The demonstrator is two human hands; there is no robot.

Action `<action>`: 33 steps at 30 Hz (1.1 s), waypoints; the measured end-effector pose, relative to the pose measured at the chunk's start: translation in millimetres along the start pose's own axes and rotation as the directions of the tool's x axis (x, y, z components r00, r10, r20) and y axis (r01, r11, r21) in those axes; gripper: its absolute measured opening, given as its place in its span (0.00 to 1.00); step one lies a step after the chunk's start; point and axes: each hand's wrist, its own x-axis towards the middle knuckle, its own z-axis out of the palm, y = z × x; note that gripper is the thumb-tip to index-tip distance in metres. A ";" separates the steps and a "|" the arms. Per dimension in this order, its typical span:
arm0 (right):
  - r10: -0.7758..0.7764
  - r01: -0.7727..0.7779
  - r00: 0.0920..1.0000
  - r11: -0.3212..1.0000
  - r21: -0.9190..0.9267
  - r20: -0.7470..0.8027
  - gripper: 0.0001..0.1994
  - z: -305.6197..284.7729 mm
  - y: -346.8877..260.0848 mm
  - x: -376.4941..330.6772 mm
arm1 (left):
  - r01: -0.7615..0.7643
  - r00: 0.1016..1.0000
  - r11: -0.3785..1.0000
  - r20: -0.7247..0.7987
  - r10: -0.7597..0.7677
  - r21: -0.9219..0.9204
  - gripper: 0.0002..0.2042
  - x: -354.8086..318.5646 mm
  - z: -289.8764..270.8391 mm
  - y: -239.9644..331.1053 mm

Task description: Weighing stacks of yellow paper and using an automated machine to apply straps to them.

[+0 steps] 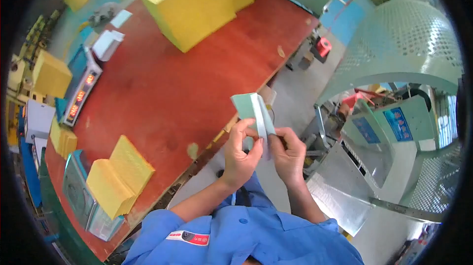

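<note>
In front of my chest, beyond the near edge of the red table (pixel 162 92), both hands hold a small folded green sheet (pixel 243 106). A white band or inner face (pixel 258 112) shows along its middle, and I cannot tell which it is. My left hand (pixel 241 154) pinches its left side between thumb and fingers. On the other side, my right hand (pixel 288 154) grips the lower right edge with thumb and fingertips. The sheet stands tilted upward, its two leaves slightly apart at the top. The exact kind of material cannot be made out.
A tall yellow stack of sheets (pixel 202 13) stands on the far part of the table. Nearer left, yellow folded sheets (pixel 120 176) lie by a glassy box (pixel 81 191). A scale display with red digits (pixel 81 95) is further back. Perforated green machine guarding (pixel 394 43) rises to my right.
</note>
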 end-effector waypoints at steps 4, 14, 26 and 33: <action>-0.134 0.133 0.991 0.990 0.046 0.012 0.01 12.5 -29.8 4.9 | 0.136 0.958 0.710 -0.092 -0.273 -0.691 0.32 -1.2 -45.8 38.8; -0.426 0.413 0.878 0.905 0.102 0.221 0.04 106.9 -94.9 -14.9 | 0.109 0.859 0.888 -0.408 -0.311 -0.448 0.07 -20.7 -140.1 60.5; -0.169 0.153 0.969 0.983 0.097 0.179 0.05 126.7 -32.5 146.8 | -0.130 0.915 0.707 -0.359 -0.185 -0.695 0.09 163.2 -245.7 77.5; -0.219 0.218 0.946 0.975 0.031 0.238 0.17 148.8 25.7 208.9 | -0.021 0.785 0.795 -0.502 -0.363 -0.606 0.09 334.9 -264.6 -28.8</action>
